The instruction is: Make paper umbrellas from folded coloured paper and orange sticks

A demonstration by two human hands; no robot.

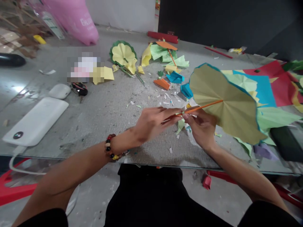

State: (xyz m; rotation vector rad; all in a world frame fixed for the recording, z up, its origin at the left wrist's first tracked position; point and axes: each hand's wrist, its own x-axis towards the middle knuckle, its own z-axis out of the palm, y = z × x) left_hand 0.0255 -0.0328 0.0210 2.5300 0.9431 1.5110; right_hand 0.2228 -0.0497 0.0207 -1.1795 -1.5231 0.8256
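Note:
A pleated paper parasol [236, 110], tan with a blue scalloped edge, is tilted to the right above the table. Its thin orange stick [205, 105] runs from the parasol's centre down to my hands. My left hand [155, 121], beaded bracelet at the wrist, pinches the lower end of the stick between thumb and fingers. Close beside it, my right hand [201, 127] is closed around the same stick, nearer the parasol. A small pale green bit shows on the stick between my fingertips. My right hand's other fingers are partly hidden behind the stick and parasol.
A finished yellow and green paper piece [123, 54] lies at the back. Paper scraps [167, 96] litter the table's middle. To the left are a white power bank [36, 121] and a pink bag [73, 20]; to the right, coloured sheets [281, 83] and a dark phone [288, 143].

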